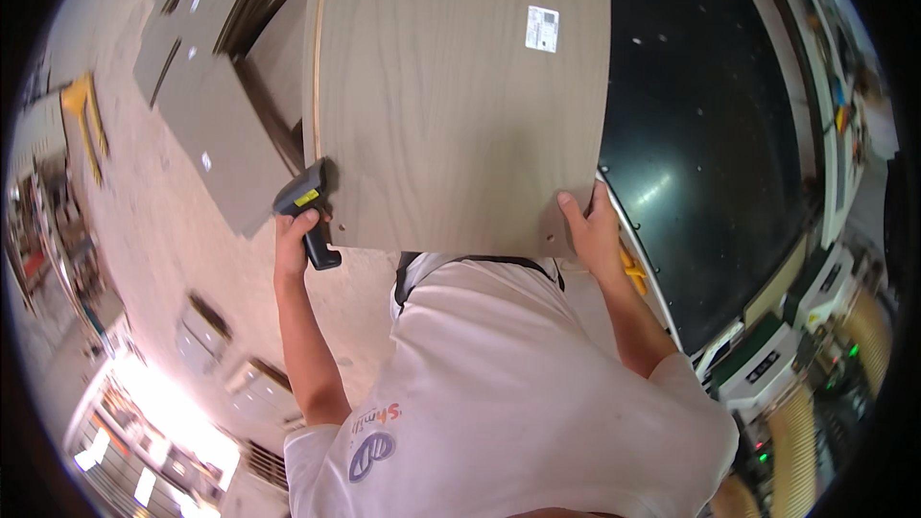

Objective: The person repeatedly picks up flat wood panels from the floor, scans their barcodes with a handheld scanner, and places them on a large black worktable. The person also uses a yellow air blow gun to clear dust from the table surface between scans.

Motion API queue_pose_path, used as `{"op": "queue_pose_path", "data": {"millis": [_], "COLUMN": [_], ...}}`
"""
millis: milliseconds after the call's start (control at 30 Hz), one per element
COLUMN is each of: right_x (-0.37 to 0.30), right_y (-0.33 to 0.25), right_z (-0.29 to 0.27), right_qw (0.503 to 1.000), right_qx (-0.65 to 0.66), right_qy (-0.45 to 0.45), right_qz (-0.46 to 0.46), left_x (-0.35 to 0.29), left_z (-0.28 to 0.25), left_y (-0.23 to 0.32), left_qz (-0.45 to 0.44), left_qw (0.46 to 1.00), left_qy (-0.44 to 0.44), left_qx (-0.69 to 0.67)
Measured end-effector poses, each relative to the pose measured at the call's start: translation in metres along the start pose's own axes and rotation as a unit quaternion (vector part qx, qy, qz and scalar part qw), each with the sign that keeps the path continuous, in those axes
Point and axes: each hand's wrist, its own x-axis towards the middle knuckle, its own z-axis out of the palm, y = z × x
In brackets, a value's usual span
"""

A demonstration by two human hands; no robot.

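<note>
A large grey-brown wood-grain panel (451, 115) lies in front of my waist and runs past the top of the view. It carries a white printed label (542, 30) at its upper right and a small hole near each lower corner. My left hand (295, 242) is closed round the handle of a black handheld barcode scanner (305, 194) with a yellow sticker, beside the panel's lower left corner. My right hand (592, 226) grips the panel's lower right edge, thumb on the top face, the other fingers mostly hidden beyond the edge.
Stacked panels (216, 105) stand to the left. On the right is a machine with a dark, glossy surface (705, 134), with hoses (794, 446) and small lights at its lower end. A yellow forked frame (84, 120) rests on the floor at the far left.
</note>
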Motion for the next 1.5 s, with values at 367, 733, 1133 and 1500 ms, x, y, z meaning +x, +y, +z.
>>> {"op": "queue_pose_path", "data": {"millis": [367, 733, 1133, 1500], "right_x": [-0.035, -0.179, -0.350, -0.564], "right_y": [-0.058, -0.154, -0.112, -0.063], "right_z": [0.101, 0.347, 0.683, 1.020], "right_qw": [0.971, 0.816, 0.541, 0.365], "right_qx": [0.005, -0.145, -0.457, -0.556], "right_qy": [-0.201, -0.504, -0.675, -0.746], "right_qz": [-0.131, -0.242, -0.207, -0.025], "left_x": [-0.226, -0.459, -0.570, -0.643], "left_z": [-0.063, -0.154, -0.168, -0.357], "left_y": [-0.161, -0.318, -0.426, -0.450], "left_qz": [0.026, 0.157, -0.045, -0.038], "left_qw": [0.953, 0.817, 0.565, 0.291], "left_qy": [0.239, 0.327, 0.585, 0.674], "left_qx": [-0.182, -0.448, -0.580, -0.678]}}
